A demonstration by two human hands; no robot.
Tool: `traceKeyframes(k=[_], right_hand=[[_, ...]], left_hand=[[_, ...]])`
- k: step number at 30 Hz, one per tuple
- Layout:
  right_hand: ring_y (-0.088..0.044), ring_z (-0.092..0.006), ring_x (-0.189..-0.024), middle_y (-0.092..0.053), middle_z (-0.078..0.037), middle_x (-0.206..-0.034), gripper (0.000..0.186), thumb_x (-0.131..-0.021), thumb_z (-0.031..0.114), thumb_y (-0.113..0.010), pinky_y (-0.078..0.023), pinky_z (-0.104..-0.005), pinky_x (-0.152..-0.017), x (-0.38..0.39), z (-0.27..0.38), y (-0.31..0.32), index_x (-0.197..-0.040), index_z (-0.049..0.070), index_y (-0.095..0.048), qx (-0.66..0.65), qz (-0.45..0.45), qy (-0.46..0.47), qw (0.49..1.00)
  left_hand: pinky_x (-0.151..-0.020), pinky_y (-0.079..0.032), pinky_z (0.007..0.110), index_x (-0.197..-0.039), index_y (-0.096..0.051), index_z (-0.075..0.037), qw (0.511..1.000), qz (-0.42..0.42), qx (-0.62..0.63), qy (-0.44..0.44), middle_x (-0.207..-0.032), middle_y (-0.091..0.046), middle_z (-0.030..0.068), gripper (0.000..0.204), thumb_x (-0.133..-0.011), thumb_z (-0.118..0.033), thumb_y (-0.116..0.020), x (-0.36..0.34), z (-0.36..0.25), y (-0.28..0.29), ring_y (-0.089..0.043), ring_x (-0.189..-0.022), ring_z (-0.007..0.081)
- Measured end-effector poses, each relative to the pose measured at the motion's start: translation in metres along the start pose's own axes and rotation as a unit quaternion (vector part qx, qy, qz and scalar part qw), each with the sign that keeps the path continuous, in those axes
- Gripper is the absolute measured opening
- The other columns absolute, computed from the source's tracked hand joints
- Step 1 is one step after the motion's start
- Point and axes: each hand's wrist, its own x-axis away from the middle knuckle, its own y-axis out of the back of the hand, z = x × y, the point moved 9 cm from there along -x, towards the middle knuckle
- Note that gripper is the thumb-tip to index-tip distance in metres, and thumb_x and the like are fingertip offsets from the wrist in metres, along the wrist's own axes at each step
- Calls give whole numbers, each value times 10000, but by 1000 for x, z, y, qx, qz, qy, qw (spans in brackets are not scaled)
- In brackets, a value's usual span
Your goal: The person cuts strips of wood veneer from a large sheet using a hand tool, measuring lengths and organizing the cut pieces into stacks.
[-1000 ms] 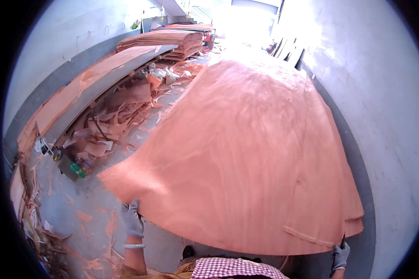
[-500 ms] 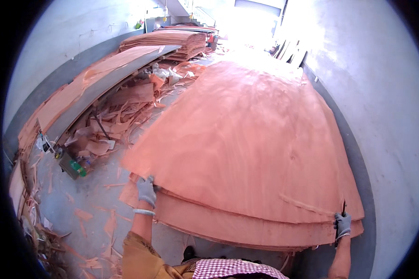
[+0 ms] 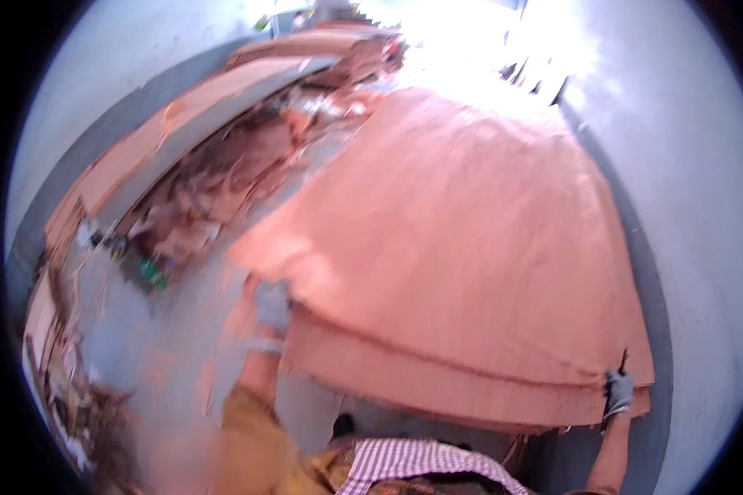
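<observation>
A broad, thin sheet of reddish wood veneer (image 3: 462, 247) lies over a stack of similar sheets (image 3: 371, 359), whose near edges show below it. My left hand (image 3: 272, 307), in a grey glove and blurred by motion, grips the sheet's near edge close to its left corner, where the edge is raised and bent. At the near right corner my right hand (image 3: 619, 391), also gloved, is closed round a slim dark tool (image 3: 623, 360) that points up and away. The tool's kind cannot be made out. Whether this hand also pinches the veneer is hidden.
Torn veneer scraps (image 3: 215, 181) litter the floor on the left, beside a long low stack with a grey top (image 3: 173, 136). Another veneer pile (image 3: 338, 62) stands farther back. A pale wall (image 3: 685, 206) runs close along the right. A green object (image 3: 152, 274) lies among the scraps.
My left hand has moved slightly away from me, and the sheet's left edge has risen and bent beside it. My right hand stays at the right corner with the tool. The whole view has shifted a little.
</observation>
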Motion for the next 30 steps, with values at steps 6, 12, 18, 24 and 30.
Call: traceKeyframes(k=[6, 12, 18, 24, 30], right_hand=[[-407, -85, -378, -459, 25, -546, 199, -842, 263, -649, -322, -226, -316, -55, -27, 7, -840, 140, -493, 3, 35, -23, 999], [-432, -96, -400, -468, 19, -553, 193, -850, 284, -632, -340, -234, -328, -34, -15, -14, -841, 124, -524, 3, 74, -21, 997], [-332, -63, -519, -368, 66, -603, 112, -845, 237, -568, -254, -231, -469, 9, 19, -28, -894, 136, -567, -53, 122, -11, 991], [-504, -92, -453, -538, 2, -610, 189, -831, 259, -646, -387, -219, -381, -30, -4, -23, -858, 81, -586, 5, 68, -15, 998], [-495, -86, -447, -539, -8, -598, 182, -837, 231, -647, -380, -213, -380, -19, -29, -10, -875, 67, -578, -1, 63, -37, 997]], left_hand=[[-455, -552, 318, -965, -522, -30, 955, -125, 87, 254, -847, -612, 106, 172, -894, -179, -569, -2, 46, 2, -606, -609, 208], [-374, -424, 248, -839, -565, -67, 944, -149, -57, 289, -689, -630, 74, 215, -917, -263, -522, 28, 21, 48, -538, -455, 145], [-545, -457, 251, -851, -594, -141, 784, 83, -604, -112, -725, -560, -5, 159, -917, -219, -472, 0, 24, 59, -518, -604, 90], [-345, -291, 223, -651, -495, -194, 912, -104, -25, 397, -522, -431, -50, 254, -857, -285, -611, -4, 66, 74, -390, -419, 89], [-331, -300, 204, -622, -489, -205, 931, -51, -33, 360, -529, -445, -62, 251, -823, -244, -634, -15, 80, 71, -398, -406, 71]])
